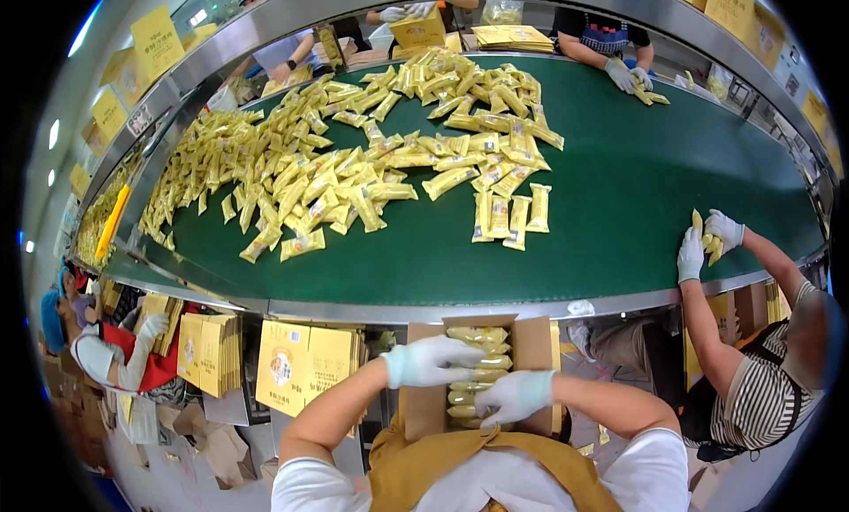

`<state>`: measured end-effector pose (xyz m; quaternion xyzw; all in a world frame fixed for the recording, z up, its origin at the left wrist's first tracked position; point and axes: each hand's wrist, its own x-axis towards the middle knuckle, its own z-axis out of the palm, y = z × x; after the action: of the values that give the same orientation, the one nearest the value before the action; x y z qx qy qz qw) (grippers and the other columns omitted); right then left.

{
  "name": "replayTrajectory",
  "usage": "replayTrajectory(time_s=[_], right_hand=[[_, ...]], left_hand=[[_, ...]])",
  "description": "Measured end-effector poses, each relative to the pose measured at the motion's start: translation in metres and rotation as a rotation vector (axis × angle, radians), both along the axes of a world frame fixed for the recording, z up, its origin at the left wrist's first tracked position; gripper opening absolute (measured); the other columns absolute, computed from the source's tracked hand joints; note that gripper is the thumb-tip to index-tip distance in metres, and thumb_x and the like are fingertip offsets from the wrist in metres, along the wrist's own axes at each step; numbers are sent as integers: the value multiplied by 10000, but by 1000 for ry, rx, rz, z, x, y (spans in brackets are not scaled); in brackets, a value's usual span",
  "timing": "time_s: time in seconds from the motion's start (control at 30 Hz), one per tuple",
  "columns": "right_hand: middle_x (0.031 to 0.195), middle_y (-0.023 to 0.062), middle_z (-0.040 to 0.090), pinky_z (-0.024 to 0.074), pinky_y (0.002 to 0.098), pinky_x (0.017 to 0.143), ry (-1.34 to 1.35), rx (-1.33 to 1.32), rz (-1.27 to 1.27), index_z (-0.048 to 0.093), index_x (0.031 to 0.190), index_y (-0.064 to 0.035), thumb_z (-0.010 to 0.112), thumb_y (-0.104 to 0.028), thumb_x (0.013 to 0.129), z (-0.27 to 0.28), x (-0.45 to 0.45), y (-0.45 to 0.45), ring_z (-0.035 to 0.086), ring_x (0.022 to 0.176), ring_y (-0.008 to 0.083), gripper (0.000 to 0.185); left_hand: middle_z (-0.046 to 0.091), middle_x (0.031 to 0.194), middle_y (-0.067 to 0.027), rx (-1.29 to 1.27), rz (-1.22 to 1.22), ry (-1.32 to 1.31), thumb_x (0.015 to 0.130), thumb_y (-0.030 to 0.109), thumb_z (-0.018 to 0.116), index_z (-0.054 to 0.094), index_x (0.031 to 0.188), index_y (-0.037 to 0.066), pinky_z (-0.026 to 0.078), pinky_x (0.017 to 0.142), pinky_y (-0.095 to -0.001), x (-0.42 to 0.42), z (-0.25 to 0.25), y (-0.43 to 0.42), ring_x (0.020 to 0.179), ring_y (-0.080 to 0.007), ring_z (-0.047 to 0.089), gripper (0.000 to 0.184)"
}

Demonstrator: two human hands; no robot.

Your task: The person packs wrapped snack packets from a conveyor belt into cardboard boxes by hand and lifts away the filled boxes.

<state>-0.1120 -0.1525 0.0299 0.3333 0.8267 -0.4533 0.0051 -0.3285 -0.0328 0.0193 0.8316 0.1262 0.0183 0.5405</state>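
Note:
An open cardboard box [428, 406] stands in front of my body, with yellow packets [478, 334] lying in rows inside it. Both my hands wear white gloves and are over the box. My left hand [435, 362] reaches in from the left, its fingers stretched across the upper packets. From the right, my right hand [517, 397] lies over the lower packets with its fingers apart. Beyond the box, a few packets [513, 218] lie side by side on the green belt [371, 278], near a large heap of the same packets [292, 167].
Folded yellow cartons [305, 366] stand left of the box. A metal rail [389, 313] edges the belt. A co-worker at the right holds packets in gloved hands [692, 254]. Other people work across the belt and at the left.

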Motion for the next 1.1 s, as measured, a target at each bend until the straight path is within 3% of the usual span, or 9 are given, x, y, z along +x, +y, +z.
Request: replayTrajectory(time_s=[0.1,0.2,0.3,0.43,0.53,0.63,0.83,1.03,1.1], right_hand=[[879,101,715,562,354,722,306,-433,-491,692,1026,-62,682,-286,955,37,52,44,684,760,193,236],[962,107,711,553,353,783,221,113,-1001,683,1047,-68,702,-290,919,39,101,103,688,880,233,257],[1318,138,607,499,459,959,-277,581,-1252,607,1263,-132,714,-406,866,-19,126,174,602,1196,330,494],[1629,160,288,288,643,1134,-510,360,-1429,334,1568,-209,638,-617,855,-50,117,238,293,1456,498,876],[1621,125,322,256,662,1143,-668,367,-1368,366,1558,-212,556,-642,893,-79,108,246,306,1444,505,814],[1603,99,364,241,688,1136,-552,589,-1197,405,1531,-210,550,-620,902,-114,122,229,307,1435,518,765],[1589,59,387,173,714,1159,-470,508,-759,413,1494,-236,655,-272,827,-64,130,142,228,1456,560,709],[1417,69,567,197,718,1140,-595,840,-693,491,1451,-162,609,-112,818,-73,129,84,282,1469,466,645],[1242,135,666,369,581,1099,-456,759,-796,526,1417,-97,604,-34,801,-64,122,78,500,1321,402,624]], left_hand=[[749,1091,-117,-18,223,-131,952,137,661,677,1247,-3,570,815,-308,-14,22,46,912,-183,722,327],[747,1054,-127,151,505,-49,957,166,668,679,1218,-20,575,787,-292,17,16,90,846,-185,724,320],[546,1417,-227,439,565,23,871,419,743,557,1397,34,419,1118,-408,80,15,120,1355,-361,498,678],[292,1602,-244,723,621,351,707,720,736,388,1539,124,335,1148,-559,170,-13,156,1456,-418,336,1082],[222,1634,-232,739,419,566,703,667,756,374,1545,163,315,1138,-589,185,-10,166,1472,-410,311,1054],[228,1637,-212,789,315,347,728,572,758,376,1537,182,307,1148,-559,167,-47,168,1464,-409,321,976],[305,1610,-181,874,105,202,784,453,721,380,1538,175,265,1164,-570,77,-55,144,1450,-458,322,873],[461,1511,-194,705,500,80,830,430,729,500,1460,113,273,1162,-554,-16,-48,114,1436,-460,346,741],[549,1425,-196,745,735,34,851,335,726,564,1383,60,325,1148,-496,-52,-62,107,1378,-421,442,621]])
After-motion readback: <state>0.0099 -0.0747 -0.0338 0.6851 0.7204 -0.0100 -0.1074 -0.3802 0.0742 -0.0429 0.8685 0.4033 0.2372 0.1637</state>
